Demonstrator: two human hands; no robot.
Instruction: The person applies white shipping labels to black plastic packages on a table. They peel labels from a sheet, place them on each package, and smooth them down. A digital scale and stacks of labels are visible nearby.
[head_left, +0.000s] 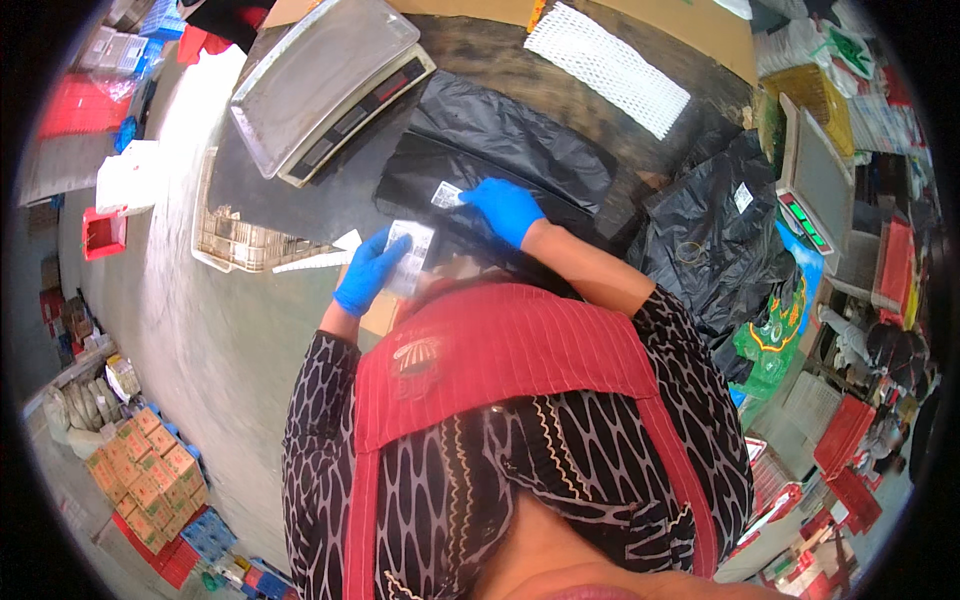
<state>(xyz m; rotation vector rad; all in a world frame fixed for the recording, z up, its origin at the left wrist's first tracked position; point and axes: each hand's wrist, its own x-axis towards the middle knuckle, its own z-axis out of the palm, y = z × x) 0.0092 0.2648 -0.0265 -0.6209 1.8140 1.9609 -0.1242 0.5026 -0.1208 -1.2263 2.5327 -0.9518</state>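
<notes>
My left hand (364, 271), in a blue glove, holds a strip or stack of white printed labels (409, 255) in front of the red apron (502, 345). My right hand (507, 210), gloved in blue as well, has its fingertips on the edge of a single white label (447, 195). That label lies on or just over a black plastic bag (510, 142) spread on the dark table (480, 45). Whether it is stuck down I cannot tell. To the right lies a pile of black bags (697, 225), with another white label (743, 197) on it.
A weighing scale (330, 82) with a metal pan stands at the table's left. White foam netting (607, 67) lies at the back. On the right is a second scale (816, 180) with a lit green display. A beige plastic crate (251, 240) sits beside the table's left edge.
</notes>
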